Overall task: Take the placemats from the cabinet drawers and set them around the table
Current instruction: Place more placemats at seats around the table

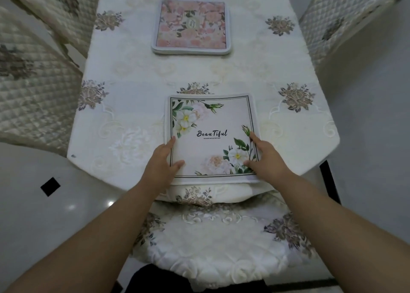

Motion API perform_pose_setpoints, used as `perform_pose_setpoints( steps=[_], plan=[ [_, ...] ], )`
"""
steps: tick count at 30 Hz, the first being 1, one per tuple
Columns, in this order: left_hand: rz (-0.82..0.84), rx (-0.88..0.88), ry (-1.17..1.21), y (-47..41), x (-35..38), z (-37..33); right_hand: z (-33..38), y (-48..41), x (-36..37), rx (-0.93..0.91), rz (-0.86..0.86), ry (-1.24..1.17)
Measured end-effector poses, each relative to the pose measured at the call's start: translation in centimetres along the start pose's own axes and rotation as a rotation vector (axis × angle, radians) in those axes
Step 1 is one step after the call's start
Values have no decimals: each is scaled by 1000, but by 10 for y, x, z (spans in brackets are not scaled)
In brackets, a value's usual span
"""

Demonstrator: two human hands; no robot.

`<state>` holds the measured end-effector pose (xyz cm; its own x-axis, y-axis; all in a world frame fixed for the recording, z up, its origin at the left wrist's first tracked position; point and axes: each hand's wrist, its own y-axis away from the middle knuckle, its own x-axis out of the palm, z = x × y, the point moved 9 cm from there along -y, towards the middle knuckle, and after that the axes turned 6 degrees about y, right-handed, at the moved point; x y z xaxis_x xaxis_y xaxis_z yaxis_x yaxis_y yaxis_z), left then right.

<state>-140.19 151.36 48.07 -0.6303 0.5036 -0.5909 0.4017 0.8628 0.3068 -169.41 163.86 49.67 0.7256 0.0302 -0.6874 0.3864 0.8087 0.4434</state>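
A white placemat (211, 124) with white flowers and the word "Beautiful" lies flat at the near edge of the table (137, 75). My left hand (162, 161) grips its lower left edge, thumb on top. My right hand (265, 157) grips its lower right edge, thumb and forefinger on the print. A stack of pink floral placemats (192, 26) with a grey border sits farther along the table's middle.
The table wears a cream embroidered cloth. Quilted chair backs stand at the left (28, 88) and right (346, 13). A chair with an embroidered seat cover (213, 244) is directly below me, in front of the table's near edge. Glossy floor lies to either side.
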Motion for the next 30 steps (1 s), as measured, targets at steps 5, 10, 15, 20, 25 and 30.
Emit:
perform_pose_setpoints(
  steps=[5, 10, 15, 20, 25, 30],
  plan=[
    [-13, 19, -36, -5, 2, 5, -9, 0, 9, 28, -54, 22],
    [-14, 26, -60, -5, 3, 7, -3, 0, 8, 3, -65, 70],
    [-77, -10, -110, 0, -6, 6, 2, 6, 10, 4, -87, 126],
    [-68, 176, -449, 9, 7, -26, 24, 20, 4, -80, -291, 370],
    [213, 454, -578, 25, 80, -60, 68, 35, 80, -447, 99, 404],
    [211, 492, -709, 31, 92, -43, 47, 43, 113, -473, 193, 587]
  ],
)
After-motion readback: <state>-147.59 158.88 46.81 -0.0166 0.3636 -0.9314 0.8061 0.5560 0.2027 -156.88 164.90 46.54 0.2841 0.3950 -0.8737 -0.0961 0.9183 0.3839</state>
